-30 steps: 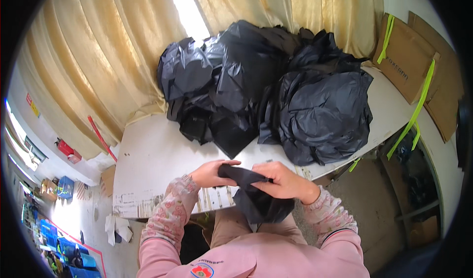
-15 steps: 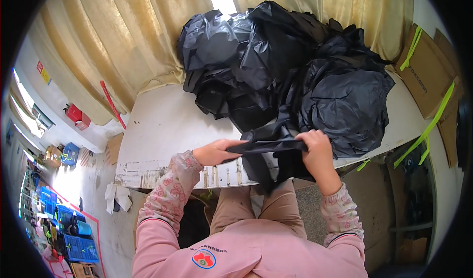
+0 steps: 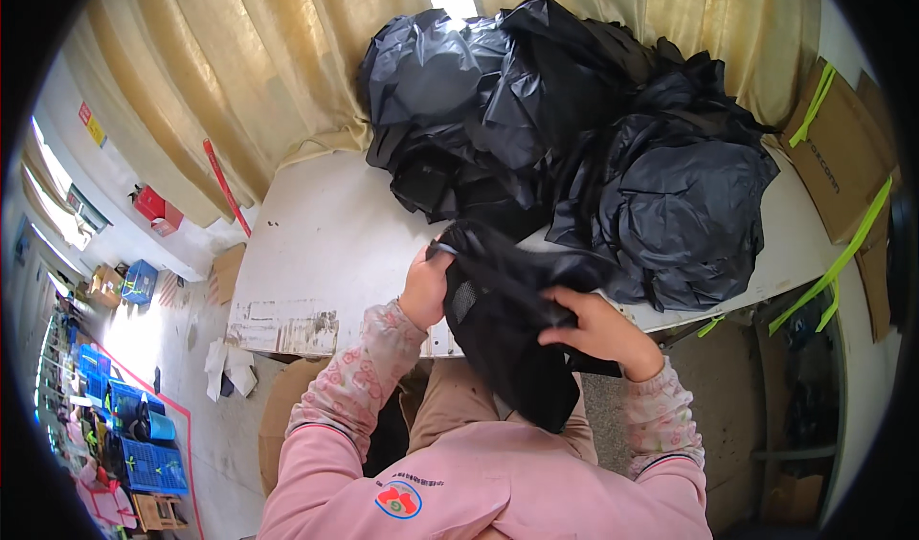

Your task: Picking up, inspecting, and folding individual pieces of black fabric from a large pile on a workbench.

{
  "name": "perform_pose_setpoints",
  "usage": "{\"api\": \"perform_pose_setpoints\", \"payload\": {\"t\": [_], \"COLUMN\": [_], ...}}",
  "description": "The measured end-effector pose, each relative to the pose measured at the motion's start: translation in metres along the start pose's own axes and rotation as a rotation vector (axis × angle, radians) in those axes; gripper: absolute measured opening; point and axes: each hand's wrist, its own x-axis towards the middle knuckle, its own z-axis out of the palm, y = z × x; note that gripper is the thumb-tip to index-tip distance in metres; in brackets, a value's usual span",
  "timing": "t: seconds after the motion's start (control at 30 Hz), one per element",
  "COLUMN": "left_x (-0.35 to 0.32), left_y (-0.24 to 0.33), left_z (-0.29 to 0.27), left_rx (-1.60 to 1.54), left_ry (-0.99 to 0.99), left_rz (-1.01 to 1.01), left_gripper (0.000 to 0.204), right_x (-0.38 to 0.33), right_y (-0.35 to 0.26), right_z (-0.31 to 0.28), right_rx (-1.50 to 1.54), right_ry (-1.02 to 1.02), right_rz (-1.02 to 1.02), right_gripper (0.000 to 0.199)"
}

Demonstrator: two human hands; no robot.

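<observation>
A limp black fabric piece (image 3: pixel 507 339) with a small mesh patch hangs in front of me over the table's near edge, its lower end above my lap. My left hand (image 3: pixel 426 286) is closed on its upper left edge. Against its right side, my right hand (image 3: pixel 598 329) rests with thumb and fingers apart; part of it is turned away from view. Just beyond lies a big heap of crumpled, shiny black sheeting (image 3: pixel 536 90), with a rounder black bundle (image 3: pixel 689 205) at its right. The fabric piece overlaps the near edge of this heap.
The white table (image 3: pixel 306 224) has a worn front edge. Cream curtains (image 3: pixel 239 71) hang behind it. Brown cardboard (image 3: pixel 833 176) with bright yellow-green straps leans at the right. A red stick (image 3: pixel 226 188) stands by the table's left side; blue crates (image 3: pixel 153 468) sit on the floor further left.
The black fabric, stretched flat between both hands before, now hangs down opened out. My left hand has turned upward on its edge; my right hand has shifted down and spread its fingers.
</observation>
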Motion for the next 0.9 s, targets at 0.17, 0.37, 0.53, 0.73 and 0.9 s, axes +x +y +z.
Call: {"api": "perform_pose_setpoints", "payload": {"t": [0.17, 0.37, 0.53, 0.73, 0.9], "left_x": [-0.024, -0.035, -0.026, -0.034, -0.031], "left_y": [0.005, 0.005, 0.015, 0.027, 0.003], "left_z": [-0.004, 0.019, 0.017, 0.016, 0.039], "left_rx": [0.434, 0.284, 0.147, 0.139, 0.112], "left_ry": [-0.311, -1.066, -0.766, -0.449, -0.401], "left_rz": [-0.552, -0.480, -0.275, -0.157, -0.141], "left_gripper": [0.046, 0.055, 0.056, 0.050, 0.054], "right_x": [-0.005, 0.037, 0.014, 0.021, 0.035], "right_y": [-0.009, 0.023, 0.122, -0.074, -0.055], "right_z": [-0.049, -0.043, -0.049, -0.033, 0.020], "right_rx": [0.153, -0.118, -0.513, -0.313, -0.573], "right_ry": [0.241, 0.409, -0.425, 0.662, 0.443], "right_rz": [-0.124, -0.194, 0.253, -0.299, -0.445], "right_gripper": [0.036, 0.033, 0.031, 0.035, 0.039]}}
